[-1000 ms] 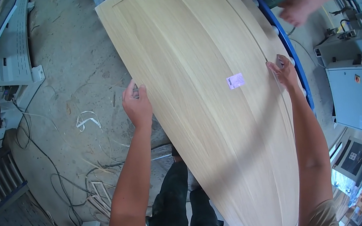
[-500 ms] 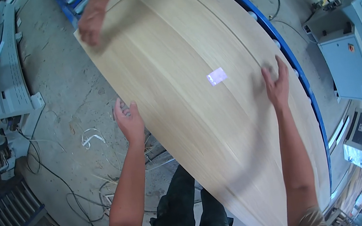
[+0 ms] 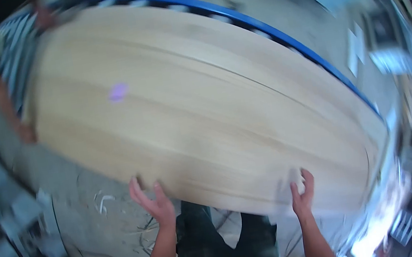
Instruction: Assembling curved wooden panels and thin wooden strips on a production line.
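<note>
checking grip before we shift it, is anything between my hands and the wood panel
Nothing visible is. The left hand and the right hand both sit bare on the near edge of the wood panel, fingers spread. The picture is motion-blurred, so fine contact is hard to judge.

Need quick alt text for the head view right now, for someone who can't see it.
Blurred view from above: the person's left hand and right hand grip the near edge of a large pale wood panel lying beside a blue-framed roller conveyor; another person's arm reaches its far-left end.
</note>
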Action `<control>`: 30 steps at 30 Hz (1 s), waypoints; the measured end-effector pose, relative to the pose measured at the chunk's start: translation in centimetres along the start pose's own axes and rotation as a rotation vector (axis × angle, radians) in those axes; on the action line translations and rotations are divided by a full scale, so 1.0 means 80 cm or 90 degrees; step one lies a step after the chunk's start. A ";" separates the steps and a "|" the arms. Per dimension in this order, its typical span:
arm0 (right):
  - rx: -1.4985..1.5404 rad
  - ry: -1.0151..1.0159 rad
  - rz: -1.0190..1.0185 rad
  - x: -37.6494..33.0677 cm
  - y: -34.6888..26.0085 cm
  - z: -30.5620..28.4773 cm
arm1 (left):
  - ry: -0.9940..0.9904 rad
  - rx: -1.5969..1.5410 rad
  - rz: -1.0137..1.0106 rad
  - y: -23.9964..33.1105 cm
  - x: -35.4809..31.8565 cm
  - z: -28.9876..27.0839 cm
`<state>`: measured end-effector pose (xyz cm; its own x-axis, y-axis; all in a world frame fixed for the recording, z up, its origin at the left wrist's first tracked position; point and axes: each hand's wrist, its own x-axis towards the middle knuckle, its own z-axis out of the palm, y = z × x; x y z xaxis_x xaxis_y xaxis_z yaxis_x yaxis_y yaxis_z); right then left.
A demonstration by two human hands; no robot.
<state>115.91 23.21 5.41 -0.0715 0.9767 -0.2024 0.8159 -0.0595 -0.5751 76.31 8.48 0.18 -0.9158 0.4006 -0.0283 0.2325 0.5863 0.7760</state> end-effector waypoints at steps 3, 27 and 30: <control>-0.038 0.012 -0.014 -0.031 0.066 -0.053 | -0.165 0.074 0.172 0.051 -0.069 0.025; 0.624 0.719 0.533 -0.201 0.797 -0.375 | -0.777 0.121 1.206 0.522 -0.940 0.677; 0.667 0.776 0.569 -0.182 0.794 -0.351 | -0.845 0.135 1.328 0.556 -1.013 0.728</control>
<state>184.90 10.98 -5.90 0.9276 0.1453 -0.3442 -0.3121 -0.2055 -0.9276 179.96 43.08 0.31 0.9619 0.2640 0.0709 0.2356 -0.9321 0.2751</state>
